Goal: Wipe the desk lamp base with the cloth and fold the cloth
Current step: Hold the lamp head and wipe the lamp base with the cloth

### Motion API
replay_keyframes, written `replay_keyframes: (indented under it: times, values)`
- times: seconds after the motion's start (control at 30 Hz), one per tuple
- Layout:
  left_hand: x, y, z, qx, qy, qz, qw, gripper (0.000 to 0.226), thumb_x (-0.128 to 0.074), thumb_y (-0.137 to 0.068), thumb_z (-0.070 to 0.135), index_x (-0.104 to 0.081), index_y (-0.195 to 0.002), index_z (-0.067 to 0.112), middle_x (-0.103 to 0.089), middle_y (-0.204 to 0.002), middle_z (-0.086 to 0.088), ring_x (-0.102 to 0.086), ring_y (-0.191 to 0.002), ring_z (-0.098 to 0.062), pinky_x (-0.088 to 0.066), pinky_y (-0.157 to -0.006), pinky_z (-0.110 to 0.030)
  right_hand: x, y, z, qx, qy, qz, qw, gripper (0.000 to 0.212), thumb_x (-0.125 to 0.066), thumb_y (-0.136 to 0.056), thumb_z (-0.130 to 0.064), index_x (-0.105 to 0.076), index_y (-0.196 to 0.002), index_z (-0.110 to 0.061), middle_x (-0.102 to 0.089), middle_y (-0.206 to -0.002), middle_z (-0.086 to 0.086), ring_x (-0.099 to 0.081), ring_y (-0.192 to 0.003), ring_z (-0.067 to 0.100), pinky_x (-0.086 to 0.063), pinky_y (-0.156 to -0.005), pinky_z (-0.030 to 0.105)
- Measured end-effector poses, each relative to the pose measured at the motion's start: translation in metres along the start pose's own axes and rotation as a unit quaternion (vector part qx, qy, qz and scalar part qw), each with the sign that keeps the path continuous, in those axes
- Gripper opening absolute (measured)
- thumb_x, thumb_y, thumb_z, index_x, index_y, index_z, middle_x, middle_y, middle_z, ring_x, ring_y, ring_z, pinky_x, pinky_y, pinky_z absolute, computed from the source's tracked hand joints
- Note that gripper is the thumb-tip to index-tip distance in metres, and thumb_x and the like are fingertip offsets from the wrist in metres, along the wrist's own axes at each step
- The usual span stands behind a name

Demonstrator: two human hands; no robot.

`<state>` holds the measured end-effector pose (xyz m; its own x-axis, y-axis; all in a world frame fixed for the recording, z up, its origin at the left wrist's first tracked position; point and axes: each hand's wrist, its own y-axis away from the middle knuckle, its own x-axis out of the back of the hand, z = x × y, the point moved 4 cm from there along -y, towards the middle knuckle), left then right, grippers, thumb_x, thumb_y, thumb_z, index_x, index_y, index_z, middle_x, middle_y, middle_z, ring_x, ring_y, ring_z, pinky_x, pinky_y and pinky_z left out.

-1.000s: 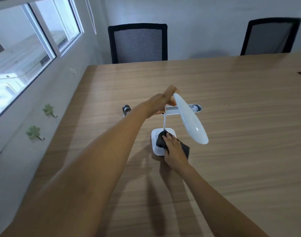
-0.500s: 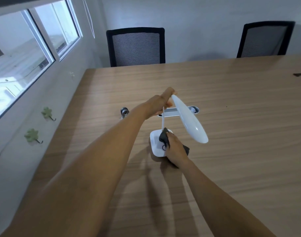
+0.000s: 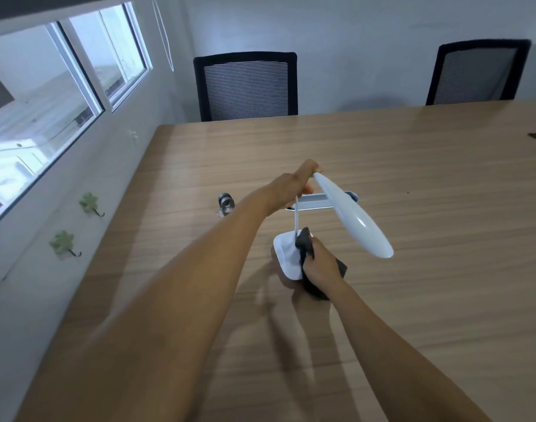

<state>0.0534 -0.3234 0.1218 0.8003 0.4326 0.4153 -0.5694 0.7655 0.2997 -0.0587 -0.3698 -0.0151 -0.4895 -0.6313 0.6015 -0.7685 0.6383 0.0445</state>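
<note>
**Lamp base being wiped at frame centre, cloth bunched under the right hand**

Head view: Lamp base (image 3: 286, 258), a white rounded-square slab, is being seen just right of the frame's centre, lying flat on the wooden table (image 3: 428, 208). A dark cloth (image 3: 304, 243) is being pressed onto its right portion by the right hand (image 3: 321, 264), whose fingers are being kept clenched around the bunched fabric; more of the cloth is trailing off the base onto the table below and to the right of that hand. The base is therefore lying directly under and slightly to the left of the right hand, which is the nearer of the two. The uncovered white area is lying toward the left of the frame, so the coming stroke is judged to be turning on a leftward sweep.

The left hand (image 3: 291, 190) is being held above and behind the base, gripping the top of the thin stem (image 3: 296, 220) where the lamp head (image 3: 352, 216) is joined. The head's long axis is running from upper left to lower right, overhanging the right hand. The stem is rising almost upright from the base's far edge.

No brand, label or legible writing is being shown anywhere. A grey cable slot (image 3: 315, 204) and a small metal object (image 3: 226, 204) are lying beyond the lamp.
</note>
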Motion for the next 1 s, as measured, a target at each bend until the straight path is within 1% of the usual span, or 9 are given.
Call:
replay_keyframes:
  times: [0.1,0.23,0.37,0.43,0.53,0.67,0.8,0.9,1.0]
  values:
    - [-0.002,0.001,0.001,-0.001,0.006,0.003,1.000,0.054,-0.042,-0.064,0.073,-0.060,-0.076,0.023,-0.058,-0.087,0.001,-0.050,-0.092,-0.022,-0.040,-0.113,-0.049,0.000,0.001,-0.018,-0.026,-0.045,0.022,0.998,0.039,-0.037,-0.092,-0.011,-0.050,-0.128,-0.017,-0.061,-0.125,0.009,-0.055,-0.116,0.026,-0.036,-0.090,0.027]
    - [-0.002,0.001,0.001,-0.004,0.014,-0.001,1.000,0.048,-0.042,-0.067,0.071,-0.059,-0.075,0.026,-0.058,-0.087,0.002,-0.052,-0.095,-0.022,-0.040,-0.112,-0.049,-0.001,0.009,-0.009,0.030,0.045,-0.019,0.998,0.045,-0.038,-0.090,-0.014,-0.042,-0.134,-0.017,-0.059,-0.130,0.012,-0.054,-0.117,0.033,-0.043,-0.100,0.042]
    - [-0.002,0.002,0.002,-0.008,0.020,-0.001,1.000,0.049,-0.042,-0.064,0.071,-0.059,-0.073,0.025,-0.059,-0.087,0.002,-0.052,-0.095,-0.022,-0.041,-0.112,-0.050,0.028,-0.002,0.011,-0.088,0.007,0.005,0.996,0.032,-0.040,-0.091,-0.005,-0.052,-0.120,-0.005,-0.060,-0.120,0.018,-0.054,-0.115,0.035,-0.039,-0.088,0.030]
    - [-0.002,0.001,0.003,-0.012,0.021,-0.005,1.000,0.052,-0.042,-0.063,0.071,-0.059,-0.075,0.024,-0.059,-0.087,0.001,-0.052,-0.094,-0.023,-0.041,-0.112,-0.051,0.028,0.005,0.003,-0.043,-0.028,0.008,0.999,0.031,-0.039,-0.091,-0.004,-0.053,-0.118,-0.008,-0.060,-0.121,0.014,-0.053,-0.117,0.030,-0.034,-0.090,0.025]
    - [-0.002,0.000,0.002,-0.014,0.032,-0.009,0.999,0.053,-0.041,-0.061,0.071,-0.056,-0.076,0.022,-0.056,-0.085,0.000,-0.050,-0.093,-0.024,-0.040,-0.112,-0.051,0.009,0.017,-0.001,0.047,0.024,-0.081,0.995,0.048,-0.038,-0.088,0.000,-0.044,-0.134,-0.011,-0.050,-0.138,0.012,-0.043,-0.130,0.028,-0.029,-0.105,0.026]
    - [-0.003,0.004,0.004,-0.010,0.051,-0.004,0.999,0.055,-0.044,-0.057,0.071,-0.054,-0.076,0.021,-0.053,-0.086,-0.001,-0.047,-0.092,-0.023,-0.039,-0.114,-0.050,0.030,0.009,0.011,-0.069,0.014,-0.083,0.994,0.040,-0.039,-0.093,-0.010,-0.045,-0.133,-0.010,-0.051,-0.138,0.016,-0.046,-0.127,0.033,-0.035,-0.100,0.030]
    - [-0.007,0.013,0.008,-0.036,0.040,0.007,0.999,0.055,-0.031,-0.084,0.064,-0.051,-0.110,0.019,-0.052,-0.121,-0.005,-0.047,-0.111,-0.024,-0.036,-0.112,-0.044,0.054,0.016,0.010,-0.130,-0.112,-0.017,0.985,0.036,-0.042,-0.094,-0.013,-0.043,-0.130,-0.010,-0.055,-0.124,0.010,-0.054,-0.110,0.025,-0.043,-0.092,0.031]
    - [0.001,0.022,-0.005,-0.086,0.070,0.081,0.991,0.060,-0.016,-0.101,0.054,-0.032,-0.149,0.021,-0.036,-0.156,-0.007,-0.035,-0.142,-0.026,-0.023,-0.120,-0.047,0.063,0.034,0.001,-0.125,-0.304,-0.020,0.944,0.025,-0.047,-0.091,-0.003,-0.055,-0.113,-0.013,-0.062,-0.105,0.005,-0.059,-0.088,0.014,-0.048,-0.071,0.021]
    - [0.013,0.035,-0.045,-0.040,0.060,0.152,0.986,0.062,-0.029,-0.095,0.058,-0.046,-0.141,0.021,-0.050,-0.144,-0.008,-0.047,-0.132,-0.024,-0.033,-0.115,-0.046,0.068,0.051,-0.009,-0.101,-0.381,-0.078,0.916,0.022,-0.049,-0.088,0.001,-0.066,-0.090,-0.013,-0.069,-0.087,0.004,-0.066,-0.078,0.015,-0.050,-0.065,0.023]
